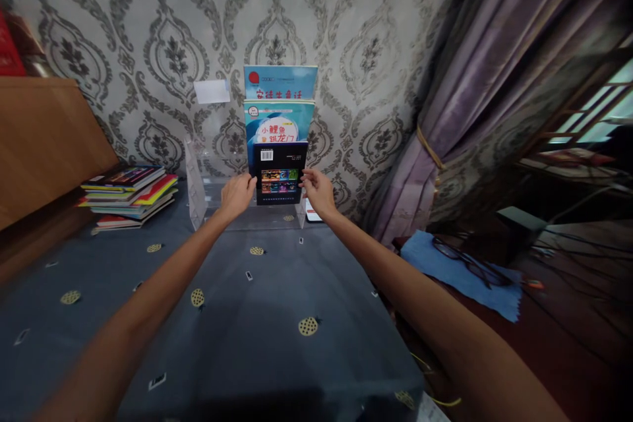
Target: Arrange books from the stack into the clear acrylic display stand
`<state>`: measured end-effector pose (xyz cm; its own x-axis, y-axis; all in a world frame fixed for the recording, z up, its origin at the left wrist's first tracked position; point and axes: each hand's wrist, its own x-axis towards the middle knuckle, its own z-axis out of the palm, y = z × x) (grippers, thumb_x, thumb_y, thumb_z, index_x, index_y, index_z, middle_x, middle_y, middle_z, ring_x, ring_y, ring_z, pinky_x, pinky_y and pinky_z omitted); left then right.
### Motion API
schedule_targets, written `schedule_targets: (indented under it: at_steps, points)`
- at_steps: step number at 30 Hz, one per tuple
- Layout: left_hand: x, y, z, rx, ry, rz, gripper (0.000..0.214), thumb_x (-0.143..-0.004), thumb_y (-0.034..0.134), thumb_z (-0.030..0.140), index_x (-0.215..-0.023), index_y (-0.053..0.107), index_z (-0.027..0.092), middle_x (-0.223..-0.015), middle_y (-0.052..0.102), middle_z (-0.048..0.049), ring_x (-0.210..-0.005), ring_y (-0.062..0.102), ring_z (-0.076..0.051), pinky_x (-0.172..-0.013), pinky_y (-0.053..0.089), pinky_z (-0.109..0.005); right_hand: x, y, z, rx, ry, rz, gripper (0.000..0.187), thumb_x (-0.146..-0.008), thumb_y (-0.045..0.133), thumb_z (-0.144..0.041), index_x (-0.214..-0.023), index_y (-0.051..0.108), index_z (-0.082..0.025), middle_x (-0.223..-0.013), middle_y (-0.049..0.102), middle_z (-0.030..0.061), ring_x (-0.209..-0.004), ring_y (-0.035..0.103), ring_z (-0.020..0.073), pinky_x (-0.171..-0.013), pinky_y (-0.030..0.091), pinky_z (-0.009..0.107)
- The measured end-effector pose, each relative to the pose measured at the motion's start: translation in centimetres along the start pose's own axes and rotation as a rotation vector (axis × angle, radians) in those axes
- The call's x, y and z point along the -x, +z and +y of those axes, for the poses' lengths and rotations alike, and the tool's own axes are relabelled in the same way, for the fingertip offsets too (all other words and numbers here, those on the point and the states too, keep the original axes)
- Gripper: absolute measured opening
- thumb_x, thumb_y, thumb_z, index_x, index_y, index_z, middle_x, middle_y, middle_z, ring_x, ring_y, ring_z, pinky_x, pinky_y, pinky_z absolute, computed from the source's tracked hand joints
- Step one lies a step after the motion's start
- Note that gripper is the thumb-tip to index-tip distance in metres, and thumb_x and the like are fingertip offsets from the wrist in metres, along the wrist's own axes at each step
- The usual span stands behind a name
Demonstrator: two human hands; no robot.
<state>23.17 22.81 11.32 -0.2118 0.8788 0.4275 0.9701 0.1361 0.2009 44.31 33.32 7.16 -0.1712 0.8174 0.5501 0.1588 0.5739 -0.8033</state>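
Observation:
A dark book [280, 173], its barcode side facing me, is held upright at the front of a clear acrylic stand [196, 191]. My left hand [238, 194] grips its left edge with closed fingers. At the right edge, my right hand [319, 191] pinches the same book. Behind it stands a light blue book [254, 120] with a white cloud shape on the cover. Farther back and higher rises another blue book [281, 79] with red lettering. The lower parts of both rear books are hidden by what stands before them.
To the left lies a stack of books [129, 191] beside a wooden panel [49, 138]. A patterned dark cloth [257, 316] covers the table. On the right are a purple curtain [475, 46] and glasses [465, 260] on a blue cloth [420, 252]. A white label [211, 91] tops the stand.

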Motion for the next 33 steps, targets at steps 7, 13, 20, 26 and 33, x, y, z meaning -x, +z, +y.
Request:
schedule_targets:
  at_steps: [7,13,20,26,33]
  points:
    - [1.8,0.0,-0.7,0.001,0.092,0.053,0.034,-0.104,0.034,0.034,-0.105,0.064,0.019,-0.113,0.067,-0.0104,-0.111,0.055,-0.026,-0.097,0.04,-0.035,2.2,0.7,-0.1,-0.052,0.03,-0.036,0.032,-0.083,0.05,-0.029,-0.111,0.062,-0.018,-0.093,0.071,0.0085,-0.076,0.071,0.0201,-0.046,0.052,0.023]
    - [6.6,2.1,-2.7,0.061,0.245,0.094,0.029,-0.104,0.035,0.029,-0.099,0.062,0.02,-0.11,0.063,-0.0098,-0.111,0.05,-0.025,-0.1,0.039,-0.039,8.3,3.8,0.7,-0.159,0.152,-0.256,0.031,-0.082,0.051,-0.035,-0.106,0.064,-0.019,-0.086,0.072,0.0049,-0.066,0.07,0.0168,-0.047,0.051,0.023]
    - [12.3,5.6,-7.0,0.127,0.179,-0.046,0.028,-0.102,0.036,0.028,-0.092,0.062,0.024,-0.103,0.064,-0.0092,-0.104,0.055,-0.027,-0.095,0.045,-0.043,13.2,8.2,1.7,-0.189,0.223,-0.423,0.028,-0.079,0.052,-0.035,-0.096,0.067,-0.018,-0.073,0.073,0.0035,-0.059,0.07,0.0185,-0.045,0.05,0.025]
    - [12.7,6.8,-9.1,0.165,0.1,0.007,0.03,-0.101,0.035,0.024,-0.085,0.06,0.027,-0.09,0.065,-0.006,-0.088,0.061,-0.023,-0.082,0.05,-0.036,14.9,9.0,1.5,-0.135,0.19,-0.457,0.031,-0.083,0.051,-0.035,-0.101,0.069,-0.017,-0.078,0.075,0.0064,-0.068,0.072,0.0206,-0.068,0.058,0.034]
    - [12.5,6.2,-11.7,0.181,-0.006,0.169,0.026,-0.099,0.04,0.025,-0.083,0.061,0.026,-0.085,0.066,-0.0055,-0.084,0.063,-0.022,-0.078,0.049,-0.035,15.4,8.4,0.7,0.0,0.143,-0.507,0.03,-0.088,0.051,-0.035,-0.103,0.071,-0.018,-0.085,0.076,0.0078,-0.073,0.073,0.0216,-0.074,0.056,0.035]
